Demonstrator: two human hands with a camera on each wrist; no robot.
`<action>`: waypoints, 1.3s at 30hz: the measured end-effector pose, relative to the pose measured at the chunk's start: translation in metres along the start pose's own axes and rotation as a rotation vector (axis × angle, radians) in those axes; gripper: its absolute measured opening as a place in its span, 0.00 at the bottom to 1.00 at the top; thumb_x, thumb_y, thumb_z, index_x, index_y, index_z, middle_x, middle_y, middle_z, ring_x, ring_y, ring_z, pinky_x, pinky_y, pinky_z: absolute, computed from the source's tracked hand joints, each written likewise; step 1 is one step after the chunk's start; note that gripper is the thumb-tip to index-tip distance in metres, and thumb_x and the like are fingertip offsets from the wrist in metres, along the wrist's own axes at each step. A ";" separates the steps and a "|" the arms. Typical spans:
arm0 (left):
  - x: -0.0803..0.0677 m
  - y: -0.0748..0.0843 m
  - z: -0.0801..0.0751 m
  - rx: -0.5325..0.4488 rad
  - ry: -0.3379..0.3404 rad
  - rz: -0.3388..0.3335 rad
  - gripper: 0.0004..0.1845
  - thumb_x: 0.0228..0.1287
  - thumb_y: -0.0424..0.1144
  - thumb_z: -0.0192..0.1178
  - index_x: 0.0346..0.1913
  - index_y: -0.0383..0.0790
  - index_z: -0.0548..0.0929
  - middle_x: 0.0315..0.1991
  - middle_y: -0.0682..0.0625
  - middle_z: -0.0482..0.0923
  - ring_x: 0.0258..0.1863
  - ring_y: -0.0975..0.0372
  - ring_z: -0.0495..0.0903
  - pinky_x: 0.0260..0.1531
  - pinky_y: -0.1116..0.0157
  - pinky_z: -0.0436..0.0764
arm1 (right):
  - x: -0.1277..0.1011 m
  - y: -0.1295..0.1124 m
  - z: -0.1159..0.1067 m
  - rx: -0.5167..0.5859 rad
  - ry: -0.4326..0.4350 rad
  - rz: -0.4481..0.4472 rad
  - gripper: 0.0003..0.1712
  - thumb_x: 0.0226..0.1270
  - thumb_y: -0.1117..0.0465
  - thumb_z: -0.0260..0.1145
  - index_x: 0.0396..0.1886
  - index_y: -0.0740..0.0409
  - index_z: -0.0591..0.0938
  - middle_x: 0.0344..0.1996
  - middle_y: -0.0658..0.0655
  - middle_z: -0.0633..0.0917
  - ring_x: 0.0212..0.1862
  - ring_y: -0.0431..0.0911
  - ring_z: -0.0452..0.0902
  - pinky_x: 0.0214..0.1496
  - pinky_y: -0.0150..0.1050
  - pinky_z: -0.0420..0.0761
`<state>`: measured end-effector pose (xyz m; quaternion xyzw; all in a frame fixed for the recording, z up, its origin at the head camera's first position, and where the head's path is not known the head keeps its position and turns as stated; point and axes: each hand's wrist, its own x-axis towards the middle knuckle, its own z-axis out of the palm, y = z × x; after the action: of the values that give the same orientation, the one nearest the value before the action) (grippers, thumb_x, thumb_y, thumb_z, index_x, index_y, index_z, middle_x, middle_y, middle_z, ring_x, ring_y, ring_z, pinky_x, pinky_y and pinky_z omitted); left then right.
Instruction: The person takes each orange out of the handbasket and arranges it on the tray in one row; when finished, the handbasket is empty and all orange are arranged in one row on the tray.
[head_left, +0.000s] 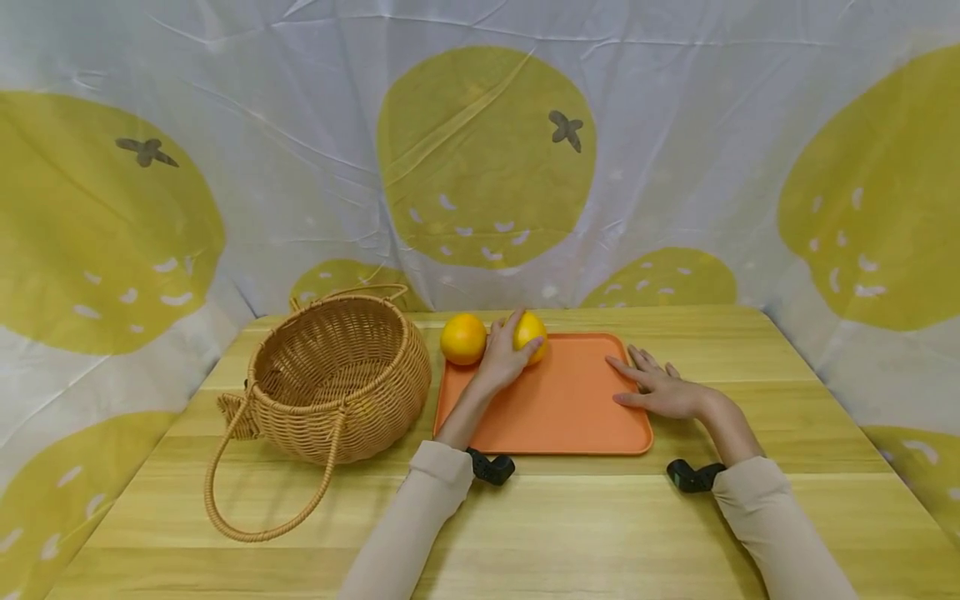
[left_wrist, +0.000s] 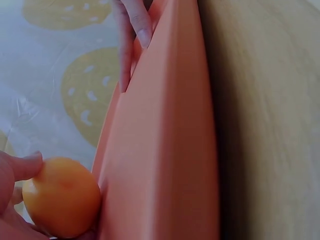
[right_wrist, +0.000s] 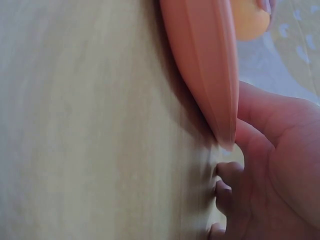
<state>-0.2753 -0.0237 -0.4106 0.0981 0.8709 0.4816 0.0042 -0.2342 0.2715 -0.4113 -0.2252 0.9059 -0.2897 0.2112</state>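
Within left grip (head_left: 502, 360), round orange (head_left: 533, 328)

On the wooden table (head_left: 795, 500) I see a woven basket (head_left: 386, 417) standing at ten o'clock. One handle (head_left: 258, 537) of it leans out towards seven o'clock, the other towards one. A pale, wrinkled cloth (head_left: 675, 150) rises behind at twelve o'clock, bearing large yellow prints (head_left: 480, 167) at ten, twelve and two.
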 end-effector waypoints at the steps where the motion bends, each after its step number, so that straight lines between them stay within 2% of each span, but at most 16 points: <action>1: 0.000 -0.001 0.000 -0.008 -0.007 0.005 0.36 0.77 0.45 0.60 0.82 0.48 0.61 0.75 0.31 0.60 0.72 0.37 0.65 0.71 0.41 0.67 | -0.001 0.001 0.000 0.004 0.002 -0.006 0.48 0.79 0.41 0.58 0.85 0.58 0.49 0.81 0.74 0.32 0.81 0.72 0.21 0.73 0.76 0.23; 5: -0.001 -0.003 -0.001 -0.052 -0.019 0.015 0.35 0.77 0.45 0.60 0.81 0.46 0.61 0.75 0.34 0.63 0.72 0.41 0.68 0.71 0.43 0.69 | -0.002 0.001 0.000 0.023 0.007 -0.024 0.48 0.79 0.42 0.59 0.85 0.59 0.49 0.81 0.76 0.32 0.80 0.73 0.20 0.71 0.77 0.23; 11: -0.002 -0.002 -0.001 -0.088 -0.016 0.007 0.35 0.77 0.46 0.60 0.81 0.46 0.61 0.76 0.34 0.62 0.73 0.42 0.68 0.71 0.43 0.69 | -0.002 0.000 -0.001 0.001 0.001 0.006 0.48 0.79 0.42 0.59 0.85 0.59 0.49 0.82 0.74 0.33 0.81 0.72 0.22 0.73 0.76 0.24; 18: -0.003 -0.002 0.000 -0.084 0.006 -0.010 0.35 0.77 0.47 0.60 0.81 0.45 0.61 0.74 0.34 0.64 0.71 0.42 0.69 0.70 0.43 0.70 | 0.001 -0.001 -0.001 -0.004 -0.005 0.011 0.47 0.79 0.44 0.59 0.85 0.58 0.49 0.82 0.73 0.33 0.81 0.71 0.22 0.74 0.76 0.25; 27: -0.002 -0.005 0.003 -0.082 0.014 0.011 0.35 0.78 0.48 0.59 0.81 0.44 0.61 0.75 0.35 0.65 0.72 0.42 0.68 0.70 0.43 0.70 | 0.001 0.001 0.001 -0.007 -0.004 0.008 0.48 0.80 0.43 0.58 0.85 0.60 0.49 0.81 0.74 0.33 0.81 0.72 0.22 0.73 0.76 0.24; 39: -0.005 -0.003 0.006 -0.074 0.008 -0.047 0.38 0.78 0.50 0.57 0.83 0.48 0.55 0.77 0.34 0.58 0.73 0.42 0.67 0.71 0.41 0.69 | 0.002 0.000 0.001 -0.008 -0.002 0.009 0.47 0.79 0.43 0.59 0.85 0.59 0.50 0.81 0.75 0.33 0.81 0.72 0.23 0.74 0.76 0.25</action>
<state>-0.2703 -0.0211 -0.4165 0.0755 0.8545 0.5136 0.0155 -0.2351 0.2703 -0.4130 -0.2223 0.9079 -0.2848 0.2124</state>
